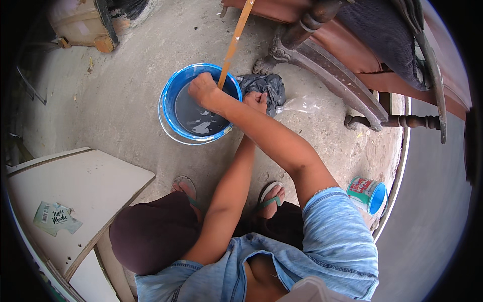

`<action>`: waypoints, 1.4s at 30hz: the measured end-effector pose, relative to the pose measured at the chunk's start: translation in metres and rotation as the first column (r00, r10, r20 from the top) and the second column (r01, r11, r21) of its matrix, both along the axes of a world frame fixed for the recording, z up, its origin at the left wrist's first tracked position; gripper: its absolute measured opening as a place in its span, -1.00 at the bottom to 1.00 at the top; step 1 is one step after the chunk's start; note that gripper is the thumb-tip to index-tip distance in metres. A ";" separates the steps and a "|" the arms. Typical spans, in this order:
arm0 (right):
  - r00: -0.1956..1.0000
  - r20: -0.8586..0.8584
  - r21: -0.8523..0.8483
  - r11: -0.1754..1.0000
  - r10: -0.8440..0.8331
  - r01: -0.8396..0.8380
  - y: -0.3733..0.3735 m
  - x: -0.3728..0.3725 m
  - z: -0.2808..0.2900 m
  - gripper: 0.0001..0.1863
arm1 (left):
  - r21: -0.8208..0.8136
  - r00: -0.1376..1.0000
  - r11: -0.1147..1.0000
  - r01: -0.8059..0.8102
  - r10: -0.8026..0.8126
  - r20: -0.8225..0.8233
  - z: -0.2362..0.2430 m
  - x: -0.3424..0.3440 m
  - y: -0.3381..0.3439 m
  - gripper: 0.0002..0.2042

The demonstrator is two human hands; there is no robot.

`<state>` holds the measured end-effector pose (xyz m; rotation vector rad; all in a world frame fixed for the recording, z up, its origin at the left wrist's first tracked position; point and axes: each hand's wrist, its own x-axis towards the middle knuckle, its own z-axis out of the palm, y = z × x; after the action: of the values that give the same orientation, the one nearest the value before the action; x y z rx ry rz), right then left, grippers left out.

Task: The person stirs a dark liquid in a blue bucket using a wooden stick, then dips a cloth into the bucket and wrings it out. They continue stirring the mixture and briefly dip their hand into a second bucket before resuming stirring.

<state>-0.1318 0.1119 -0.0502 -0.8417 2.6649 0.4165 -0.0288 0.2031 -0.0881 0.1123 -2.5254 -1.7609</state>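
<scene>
Soft lt., glare on dk. liquid (195, 117), bent fisheye edges, prob. blurred

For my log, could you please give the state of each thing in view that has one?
Blue bucket: open, part-filled with grey liquid.
Bucket handle: lowered.
Wooden stick: in the bucket, lower end hidden.
Black plastic bag: crumpled.
Small can: open.
Paper label: torn.
Right hand: over the liquid, fingers curled, grip unclear.
Left hand: at the bag, fingers curled, grip unclear.

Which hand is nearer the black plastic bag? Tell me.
Left: the left hand overlaps the black plastic bag in view; the right hand is farther off, over the blue bucket.
</scene>
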 end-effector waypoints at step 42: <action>0.991 0.079 -0.486 0.872 0.110 -0.058 0.015 0.020 0.082 -0.86 | 0.125 0.999 0.991 -0.040 0.037 0.029 0.002 0.085 -0.054 -0.81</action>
<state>-0.1119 0.1272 0.0323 -1.0855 2.6726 -0.2917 0.0565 0.1490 -0.0858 0.1901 -2.4114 -1.9149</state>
